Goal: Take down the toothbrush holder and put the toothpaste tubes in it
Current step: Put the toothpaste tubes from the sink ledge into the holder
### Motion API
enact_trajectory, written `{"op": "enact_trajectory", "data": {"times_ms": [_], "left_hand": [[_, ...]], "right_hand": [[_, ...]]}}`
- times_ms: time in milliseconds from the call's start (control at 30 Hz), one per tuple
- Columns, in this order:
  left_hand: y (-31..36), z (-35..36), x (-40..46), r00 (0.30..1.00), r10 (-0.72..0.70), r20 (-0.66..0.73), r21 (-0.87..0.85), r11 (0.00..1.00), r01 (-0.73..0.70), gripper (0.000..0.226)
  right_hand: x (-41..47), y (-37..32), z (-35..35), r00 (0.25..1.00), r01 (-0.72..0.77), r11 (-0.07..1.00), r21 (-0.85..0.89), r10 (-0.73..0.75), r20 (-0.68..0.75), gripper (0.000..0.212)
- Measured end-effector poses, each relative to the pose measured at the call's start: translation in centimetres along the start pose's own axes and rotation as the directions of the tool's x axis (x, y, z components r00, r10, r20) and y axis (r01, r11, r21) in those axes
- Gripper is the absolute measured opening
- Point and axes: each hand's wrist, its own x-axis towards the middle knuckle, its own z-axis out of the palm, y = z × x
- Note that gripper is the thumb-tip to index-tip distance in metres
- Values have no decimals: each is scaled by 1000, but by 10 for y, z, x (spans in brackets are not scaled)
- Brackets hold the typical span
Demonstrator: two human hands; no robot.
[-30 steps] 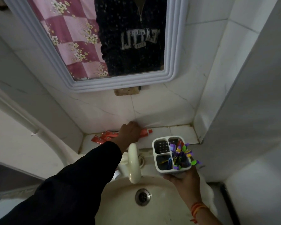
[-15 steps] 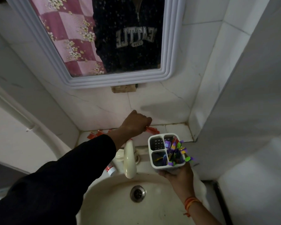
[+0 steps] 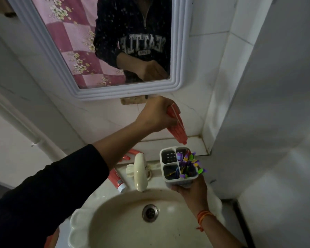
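My right hand [image 3: 191,189] holds the white toothbrush holder [image 3: 178,166] from below, over the basin's right rim. The holder has several compartments; one is full of purple and green toothbrushes. My left hand [image 3: 156,115] grips a red toothpaste tube [image 3: 177,128] above the holder, the tube slanting down so its lower end hangs just above the holder's back edge. Another red tube with a white cap [image 3: 116,179] lies on the basin ledge left of the tap. More red tubes [image 3: 131,154] lie on the tiled ledge behind, partly hidden by my arm.
A cream tap [image 3: 140,171] stands at the back of the cream basin [image 3: 129,221]. A white-framed mirror [image 3: 179,59] hangs above. Tiled walls close in on the right, and a white pipe [image 3: 16,122] runs down the left.
My left hand has picked a red tube off the back ledge and lifted it up and to the right, over the holder. The holder in my right hand has stayed roughly in place.
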Motion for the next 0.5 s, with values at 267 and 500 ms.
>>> {"op": "enact_trajectory", "data": {"times_ms": [267,500], "left_hand": [[3,51,-14,980,-166,110,250,959,134,12],[11,78,-7,852,-409,328,283,903,324,17]], "right_hand": [[3,11,3,1000,11,1000,-9,-11,4,94],[4,13,1,999,48,999,2,-48,16,90]]}}
